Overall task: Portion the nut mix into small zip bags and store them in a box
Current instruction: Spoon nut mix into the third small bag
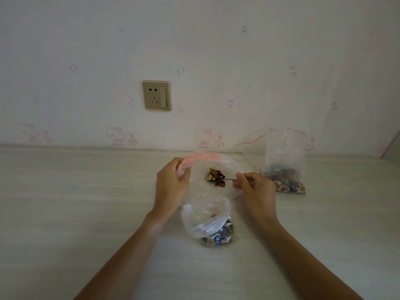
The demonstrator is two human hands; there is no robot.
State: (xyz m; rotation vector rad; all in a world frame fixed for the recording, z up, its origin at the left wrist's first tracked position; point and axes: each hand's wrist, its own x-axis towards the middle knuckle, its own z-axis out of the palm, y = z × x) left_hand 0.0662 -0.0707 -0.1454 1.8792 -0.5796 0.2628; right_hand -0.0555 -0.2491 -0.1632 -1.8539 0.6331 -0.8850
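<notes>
My left hand (171, 187) grips the red-striped rim of a small clear zip bag (199, 169) and holds its mouth wide. My right hand (255, 189) pinches the handle of a metal spoon (227, 179). The spoon's bowl sits inside the bag's mouth, heaped with nut mix (215, 176). Just in front of my hands an open clear bag of nut mix (208, 221) lies on the table. A second zip bag (285, 161) with nuts at its bottom stands upright at the right, near the wall.
The pale wooden table (86, 202) runs up to a wall with cartoon-cat wallpaper. A wall socket with a switch (156, 95) sits above the table's back edge. No box is in view.
</notes>
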